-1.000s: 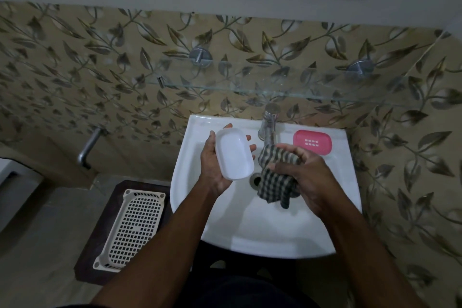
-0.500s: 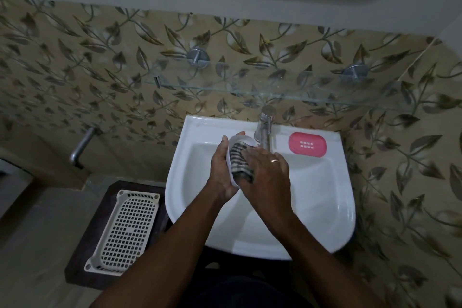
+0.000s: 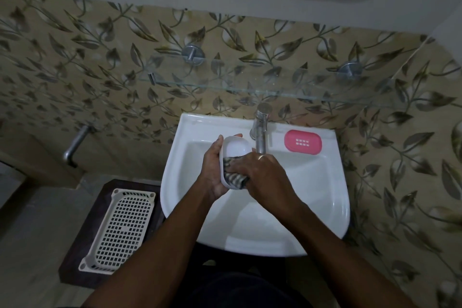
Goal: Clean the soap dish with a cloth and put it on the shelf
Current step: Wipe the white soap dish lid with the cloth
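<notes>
My left hand (image 3: 212, 169) grips a white soap dish (image 3: 235, 149) over the white sink (image 3: 320, 197), its hollow side turned toward me. My right hand (image 3: 260, 170) presses a checked cloth (image 3: 236, 177) into the lower half of the dish; the upper half of the hollow shows bare. A glass shelf (image 3: 250, 85) on two metal brackets runs along the tiled wall above the sink, with nothing on it.
A pink perforated soap-dish insert (image 3: 302, 142) lies on the sink's back right ledge beside the metal tap (image 3: 260, 130). A white plastic basket (image 3: 122, 230) rests on a dark stool at the lower left. A metal pipe (image 3: 75, 142) sticks out of the left wall.
My right hand brought the cloth from beside the dish into its hollow and has slid it down toward the lower end. The dish rose slightly toward the tap.
</notes>
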